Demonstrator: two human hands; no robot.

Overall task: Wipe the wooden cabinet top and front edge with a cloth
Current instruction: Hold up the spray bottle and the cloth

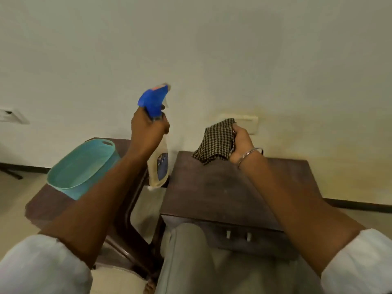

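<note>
A dark wooden cabinet (222,187) stands against the wall in front of me, with two small pale knobs on its front. My right hand (240,143) is raised above the cabinet's back edge and grips a black-and-cream checked cloth (215,141), which hangs down and nearly touches the top. My left hand (146,128) holds a spray bottle (158,166) by its neck, in the air over the gap left of the cabinet. The bottle has a blue trigger head and a pale body. A metal bangle sits on my right wrist.
A teal plastic basket (82,166) rests on a dark wooden side table (44,206) to the left. A narrow gap of pale floor separates that table from the cabinet. My leg in grey trousers (191,262) is pressed close to the cabinet front. A pale wall plate (250,124) is behind the cloth.
</note>
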